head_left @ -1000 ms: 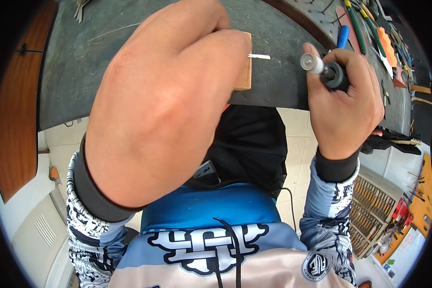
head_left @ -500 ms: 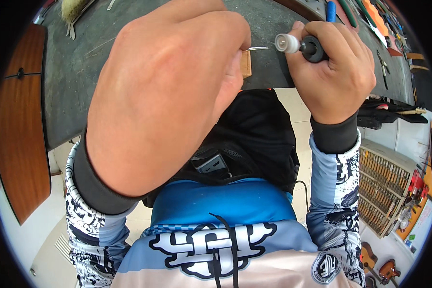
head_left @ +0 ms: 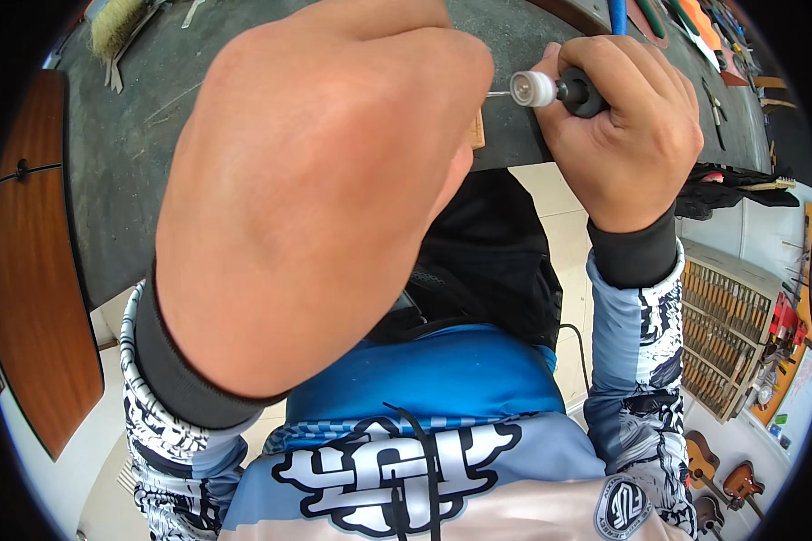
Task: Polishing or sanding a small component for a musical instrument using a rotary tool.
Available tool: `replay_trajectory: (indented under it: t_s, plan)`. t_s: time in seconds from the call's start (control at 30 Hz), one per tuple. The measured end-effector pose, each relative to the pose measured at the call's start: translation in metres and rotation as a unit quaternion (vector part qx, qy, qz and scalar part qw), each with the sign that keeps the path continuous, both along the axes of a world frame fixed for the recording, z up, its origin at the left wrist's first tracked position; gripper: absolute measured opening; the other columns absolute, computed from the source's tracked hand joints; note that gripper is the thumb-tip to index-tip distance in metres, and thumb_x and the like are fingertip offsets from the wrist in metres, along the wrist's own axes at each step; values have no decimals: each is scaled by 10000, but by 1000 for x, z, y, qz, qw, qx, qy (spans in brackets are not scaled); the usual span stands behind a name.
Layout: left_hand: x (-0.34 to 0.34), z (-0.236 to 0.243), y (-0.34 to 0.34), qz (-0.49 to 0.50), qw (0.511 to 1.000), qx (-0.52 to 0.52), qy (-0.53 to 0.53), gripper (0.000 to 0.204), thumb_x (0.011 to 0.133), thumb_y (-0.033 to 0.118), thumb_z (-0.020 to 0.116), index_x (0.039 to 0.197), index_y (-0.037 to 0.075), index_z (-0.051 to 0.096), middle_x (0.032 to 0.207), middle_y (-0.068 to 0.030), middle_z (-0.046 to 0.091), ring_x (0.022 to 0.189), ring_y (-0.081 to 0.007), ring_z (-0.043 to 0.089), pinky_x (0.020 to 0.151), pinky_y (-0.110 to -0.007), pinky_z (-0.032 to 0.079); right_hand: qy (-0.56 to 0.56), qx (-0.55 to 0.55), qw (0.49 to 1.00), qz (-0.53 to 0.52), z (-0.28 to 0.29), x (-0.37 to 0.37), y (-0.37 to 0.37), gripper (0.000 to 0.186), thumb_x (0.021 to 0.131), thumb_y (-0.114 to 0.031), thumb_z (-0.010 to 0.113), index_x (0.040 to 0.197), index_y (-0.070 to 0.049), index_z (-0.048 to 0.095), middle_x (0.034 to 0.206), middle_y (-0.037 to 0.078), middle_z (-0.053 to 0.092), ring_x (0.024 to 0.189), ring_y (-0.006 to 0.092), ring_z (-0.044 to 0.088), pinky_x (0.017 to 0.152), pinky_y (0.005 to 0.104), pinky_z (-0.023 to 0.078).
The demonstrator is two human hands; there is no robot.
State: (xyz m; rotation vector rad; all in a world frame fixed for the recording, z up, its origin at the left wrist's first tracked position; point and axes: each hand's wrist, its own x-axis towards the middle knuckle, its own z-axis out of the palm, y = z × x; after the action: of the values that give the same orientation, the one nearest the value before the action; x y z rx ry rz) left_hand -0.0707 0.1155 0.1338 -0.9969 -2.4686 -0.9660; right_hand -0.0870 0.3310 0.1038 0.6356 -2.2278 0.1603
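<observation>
1. watching remotely, i see the right hand [head_left: 622, 126], fingers wrapped closed around a dark tool [head_left: 583, 93].
2. the left hand [head_left: 325, 180] looks curled, fingertips hidden; i can't tell their grip.
3. here's the thin metal rod [head_left: 499, 94] over the bench [head_left: 135, 180], just right of the left hand, the nearer one; long axis left to right, free end pointing right.
4. the tool's white tip [head_left: 530, 88] points left, meeting that end in view; touching, i can't tell.
</observation>
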Motion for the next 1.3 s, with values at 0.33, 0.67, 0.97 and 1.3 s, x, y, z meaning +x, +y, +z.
replay_trajectory:
  t_s: [0.33,0.67,0.97,1.3]
  plan:
    - [-2,1,-4,-6,999,37,-25,124,807,-95,690,910,-28,669,808,-83,630,643,-186,623,599,-268,505,-15,27,999,6,7,-3,-4,190,702,-141,846,794,-93,687,749,44,654,699,277,633,689,353,500]
    - [-1,0,-10,-1,1000,3,7,138,792,-83,702,910,-16,676,818,-91,631,647,-213,612,597,-282,494,1,43,999,-25,7,1,-1,160,699,-129,823,788,-97,694,766,50,685,712,276,653,732,343,526]
    - [2,1,-16,5,1000,9,7,140,788,-88,701,907,-17,677,810,-92,631,646,-211,607,600,-278,490,-65,68,995,-37,17,4,-15,171,677,-113,829,781,-92,695,753,57,681,702,277,648,713,344,523]
    - [0,-9,-19,-7,999,27,19,145,776,-94,707,898,-22,678,811,-93,637,647,-206,624,592,-280,501,-64,60,996,11,12,3,-16,202,636,-75,824,787,-92,692,752,61,667,702,282,640,683,343,511]
